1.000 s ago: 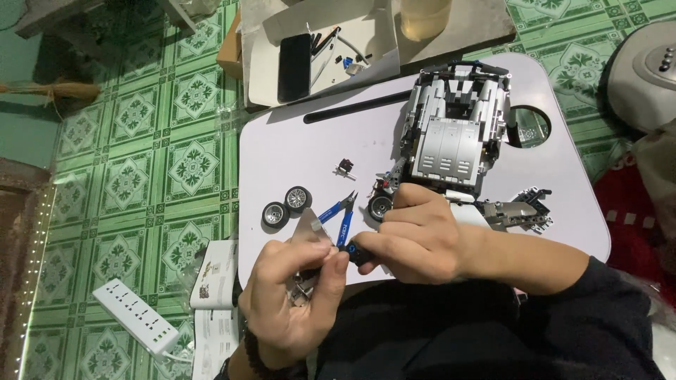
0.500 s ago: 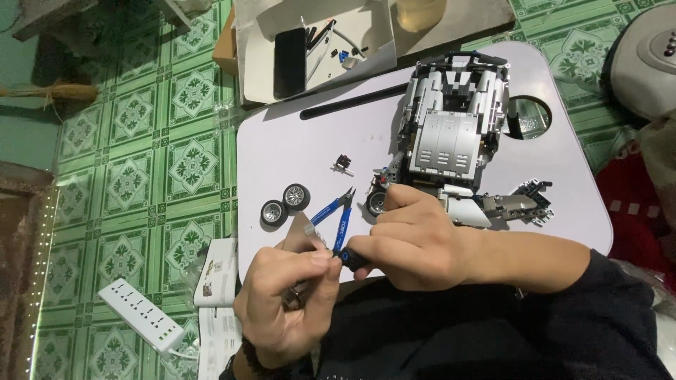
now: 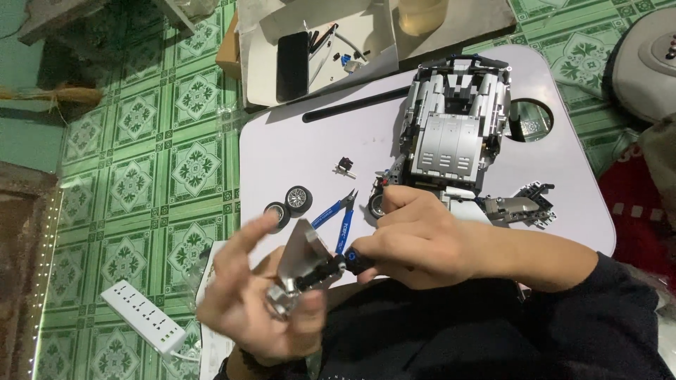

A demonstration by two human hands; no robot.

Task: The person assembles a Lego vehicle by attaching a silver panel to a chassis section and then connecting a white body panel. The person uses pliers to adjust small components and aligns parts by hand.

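— Green patterned floor tiles [image 3: 127, 91] frame your lilac lap table [image 3: 296, 148]; what's in hand?

— Lower centre of the frame: your left hand [image 3: 253, 302] pinches a silver-grey panel piece [image 3: 299, 264], fingers partly spread. Your right hand [image 3: 415, 236] is closed around a black-handled tool [image 3: 352, 262] meeting it.

— Advice?

— Steady the panel, keep the tool square. Blue pliers [image 3: 338, 211], two loose wheels [image 3: 289, 204] and the grey model car [image 3: 454, 137] lie beyond.
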